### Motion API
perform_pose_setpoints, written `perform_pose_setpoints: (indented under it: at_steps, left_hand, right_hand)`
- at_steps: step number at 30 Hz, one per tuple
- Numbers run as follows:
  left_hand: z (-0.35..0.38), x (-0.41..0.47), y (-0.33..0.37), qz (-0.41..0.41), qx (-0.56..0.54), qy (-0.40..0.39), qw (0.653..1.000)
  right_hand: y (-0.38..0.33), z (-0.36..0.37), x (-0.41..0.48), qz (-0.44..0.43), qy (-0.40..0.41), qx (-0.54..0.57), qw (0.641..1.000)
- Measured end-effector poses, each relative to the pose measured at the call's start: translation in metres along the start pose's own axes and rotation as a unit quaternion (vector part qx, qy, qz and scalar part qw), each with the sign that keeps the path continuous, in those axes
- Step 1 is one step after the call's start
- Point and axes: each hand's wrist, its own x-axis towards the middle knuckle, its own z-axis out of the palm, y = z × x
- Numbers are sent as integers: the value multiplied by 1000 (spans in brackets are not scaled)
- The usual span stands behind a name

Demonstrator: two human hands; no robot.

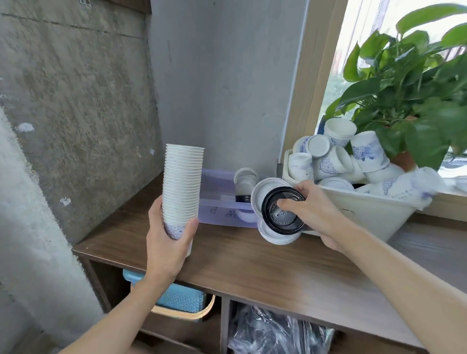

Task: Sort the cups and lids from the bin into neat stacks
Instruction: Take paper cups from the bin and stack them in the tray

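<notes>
My left hand [168,243] grips the bottom of a tall stack of white paper cups [182,185] with blue print, held upright above the wooden shelf top [250,260]. My right hand [311,209] holds a bunch of lids, a black lid [276,219] in front with white lids [264,190] behind and below it, the thumb pressing on the black one. A white bin [370,209] at the right is heaped with loose blue-patterned cups [332,159] and white lids.
A clear purple-tinted box [218,203] with a few lids inside stands against the grey wall between the cup stack and the bin. A leafy potted plant [418,86] fills the window sill behind the bin. Below the shelf top are a blue basket [181,300] and plastic bags [276,336].
</notes>
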Motion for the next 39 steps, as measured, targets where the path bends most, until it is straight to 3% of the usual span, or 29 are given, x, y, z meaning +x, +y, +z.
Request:
perform_pose_setpoints:
  at_steps: [7,20,25,29,34,39]
  left_hand:
    - [24,-15,8,20,-6,-32,999]
    - [27,-14,6,29,-8,-39,999]
    - [23,-13,11,34,-12,-45,998]
    - [19,-8,20,45,-22,-46,998]
    - [13,21,47,81,-59,-48,994]
    - [19,67,70,101,-31,-110,988]
  right_hand:
    - [59,-12,-9,88,-8,-20,996]
    - [55,-15,-16,4,35,-113,993]
    - [34,-10,-17,-94,85,-183,975]
    - [-4,8,-21,-159,11,-122,980]
    - [-60,40,-14,-150,-109,-20,982]
    - [-98,61,13,-185,-111,31,976]
